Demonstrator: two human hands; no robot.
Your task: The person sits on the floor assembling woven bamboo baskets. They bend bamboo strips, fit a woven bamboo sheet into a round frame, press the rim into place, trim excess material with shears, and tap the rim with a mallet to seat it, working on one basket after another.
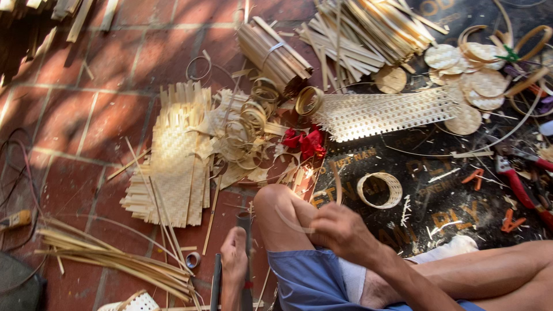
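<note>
Two hands work low in the view, above a bent knee. The left hand (233,259) is clenched around a dark upright tool handle (244,230) near the bottom edge. The right hand (340,230) pinches a thin bamboo strip (291,222) that curves across the knee. Just beyond, on a dark printed sheet (438,196), lies a small woven ring (379,190). Farther left, a flat woven mat (173,167) rests on the red tile floor (75,126), with red-handled pliers (518,184) at right.
</note>
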